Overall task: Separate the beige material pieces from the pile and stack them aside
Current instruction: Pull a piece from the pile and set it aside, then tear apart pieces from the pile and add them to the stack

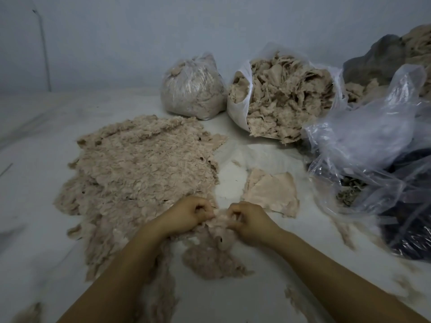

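Between my two hands, at the near edge of the pile (140, 169), sits the beige piece (220, 221) I am working loose. My left hand (189, 214) has its fingers curled round one side of it, and my right hand (248, 220) pinches the other side, knuckles up, the two fists nearly touching. The piece runs across from one grip to the other, its lower part trailing toward me into a ragged clump. To pull it free, I judge my hands must draw apart sideways. The stack (271, 192) of separated pieces lies just beyond my right hand and a little to the right, so that hand is nearer for laying it down.

The pile is a broad, flat, fuzzy mat, fibrous and tattered at its rim, with small dark holes. The stacked pieces look smoother and paler, thin sheets with torn edges. Farther back stand a tied bag (192, 89) and an open bag (286, 96) of the same shreds, with crumpled clear plastic (373, 141) at right, all on a pale surface (35, 141).
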